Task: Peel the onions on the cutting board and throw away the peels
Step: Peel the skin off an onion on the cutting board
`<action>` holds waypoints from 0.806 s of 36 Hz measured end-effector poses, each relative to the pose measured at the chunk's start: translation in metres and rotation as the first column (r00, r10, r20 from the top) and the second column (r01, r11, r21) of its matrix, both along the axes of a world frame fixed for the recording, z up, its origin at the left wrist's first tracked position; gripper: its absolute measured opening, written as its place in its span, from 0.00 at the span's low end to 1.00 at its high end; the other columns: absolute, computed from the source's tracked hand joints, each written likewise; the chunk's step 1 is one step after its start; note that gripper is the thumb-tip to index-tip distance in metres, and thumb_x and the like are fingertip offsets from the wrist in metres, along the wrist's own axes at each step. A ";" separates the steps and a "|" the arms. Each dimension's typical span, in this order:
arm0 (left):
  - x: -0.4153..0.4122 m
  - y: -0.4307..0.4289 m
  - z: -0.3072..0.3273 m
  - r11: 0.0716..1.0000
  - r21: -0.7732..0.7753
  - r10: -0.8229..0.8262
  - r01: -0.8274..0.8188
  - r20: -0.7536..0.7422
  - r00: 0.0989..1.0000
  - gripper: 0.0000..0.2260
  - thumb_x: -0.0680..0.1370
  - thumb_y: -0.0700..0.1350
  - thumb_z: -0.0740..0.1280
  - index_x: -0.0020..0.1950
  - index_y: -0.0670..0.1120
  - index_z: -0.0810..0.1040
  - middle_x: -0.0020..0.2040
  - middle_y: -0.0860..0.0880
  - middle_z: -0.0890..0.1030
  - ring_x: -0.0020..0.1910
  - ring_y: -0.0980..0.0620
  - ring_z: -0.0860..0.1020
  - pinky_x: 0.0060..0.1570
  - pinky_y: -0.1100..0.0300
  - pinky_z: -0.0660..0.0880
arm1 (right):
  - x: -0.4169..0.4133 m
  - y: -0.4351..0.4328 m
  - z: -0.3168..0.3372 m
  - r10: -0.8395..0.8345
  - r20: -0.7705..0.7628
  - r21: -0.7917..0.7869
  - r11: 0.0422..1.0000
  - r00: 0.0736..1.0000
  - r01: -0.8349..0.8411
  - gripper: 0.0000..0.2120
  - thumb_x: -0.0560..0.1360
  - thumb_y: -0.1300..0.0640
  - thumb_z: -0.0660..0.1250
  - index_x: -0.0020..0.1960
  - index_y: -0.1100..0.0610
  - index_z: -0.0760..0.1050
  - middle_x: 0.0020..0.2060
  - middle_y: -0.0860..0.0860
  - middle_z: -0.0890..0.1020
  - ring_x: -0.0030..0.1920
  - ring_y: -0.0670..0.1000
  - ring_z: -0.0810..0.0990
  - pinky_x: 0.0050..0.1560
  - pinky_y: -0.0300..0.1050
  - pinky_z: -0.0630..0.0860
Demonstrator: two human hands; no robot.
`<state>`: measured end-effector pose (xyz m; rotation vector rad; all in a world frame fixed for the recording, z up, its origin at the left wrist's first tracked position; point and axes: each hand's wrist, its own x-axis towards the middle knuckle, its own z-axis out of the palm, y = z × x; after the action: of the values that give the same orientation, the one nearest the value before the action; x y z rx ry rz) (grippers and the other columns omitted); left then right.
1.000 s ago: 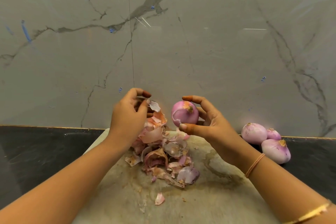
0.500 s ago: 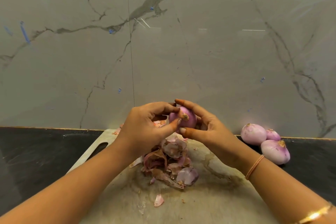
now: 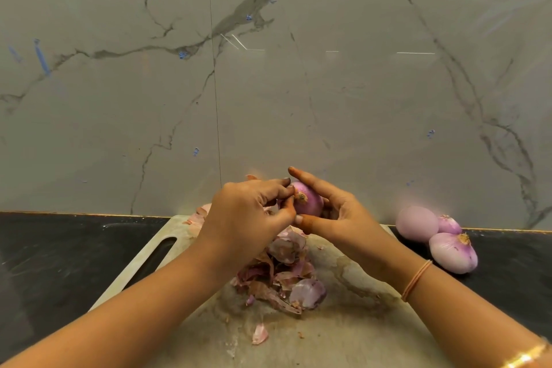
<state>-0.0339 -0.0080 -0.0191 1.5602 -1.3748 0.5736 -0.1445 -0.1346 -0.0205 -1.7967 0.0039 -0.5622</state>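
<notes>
A purple onion (image 3: 310,203) is held above the far end of the pale cutting board (image 3: 343,334). My right hand (image 3: 337,215) cups it from the right and below, thumb and fingers curled round it. My left hand (image 3: 248,212) is at the onion's left side, its fingertips pinching at the brown root end. Under both hands lies a pile of pink and brown onion peels (image 3: 283,275) on the board. One small peel scrap (image 3: 260,334) lies nearer to me.
Three peeled onions (image 3: 451,251) sit on the dark countertop (image 3: 53,254) right of the board. A grey marble wall (image 3: 268,69) rises just behind the counter. The board has a handle slot (image 3: 152,260) at its left edge.
My left hand came away from the peel pile and moved right to the onion, where its fingertips now pinch the root end. The onion has turned in my right hand.
</notes>
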 end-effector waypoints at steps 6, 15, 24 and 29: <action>-0.001 0.000 0.002 0.995 -0.015 0.101 -0.100 0.199 0.975 0.12 0.73 0.49 0.63 0.42 0.43 0.83 0.37 0.50 0.83 0.35 0.51 0.80 0.31 0.54 0.78 | 0.001 0.001 -0.001 -0.026 0.008 -0.045 0.999 1.000 0.026 0.30 0.73 0.65 0.71 0.67 0.40 0.69 0.65 0.44 0.75 0.62 0.47 0.77 0.61 0.45 0.77; 0.005 0.003 0.004 0.997 0.015 -0.081 0.080 0.112 0.990 0.11 0.74 0.46 0.67 0.55 0.46 0.82 0.46 0.53 0.84 0.44 0.58 0.82 0.43 0.57 0.81 | 0.000 0.000 -0.001 -0.038 0.027 -0.008 0.999 0.999 0.038 0.28 0.73 0.65 0.70 0.66 0.42 0.70 0.63 0.47 0.76 0.56 0.47 0.79 0.48 0.35 0.77; 0.004 0.004 0.003 1.000 -0.007 -0.016 0.017 0.181 0.983 0.11 0.75 0.48 0.64 0.51 0.46 0.83 0.43 0.52 0.85 0.41 0.57 0.82 0.37 0.56 0.80 | -0.002 0.000 -0.001 -0.019 0.001 -0.003 1.000 1.000 0.019 0.28 0.73 0.66 0.70 0.67 0.44 0.70 0.62 0.51 0.77 0.51 0.44 0.80 0.45 0.35 0.77; 0.001 0.003 0.002 1.000 -0.021 0.004 -0.003 0.076 0.997 0.13 0.76 0.50 0.61 0.51 0.45 0.81 0.43 0.53 0.84 0.41 0.58 0.81 0.37 0.59 0.79 | -0.003 -0.002 0.002 -0.056 -0.045 0.024 0.998 0.997 0.058 0.24 0.73 0.63 0.70 0.66 0.49 0.68 0.54 0.57 0.79 0.39 0.44 0.78 0.38 0.34 0.74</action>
<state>-0.0329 -0.0048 -0.0171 1.5378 -1.4183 0.6535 -0.1473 -0.1369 -0.0183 -1.7882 0.0927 -0.5604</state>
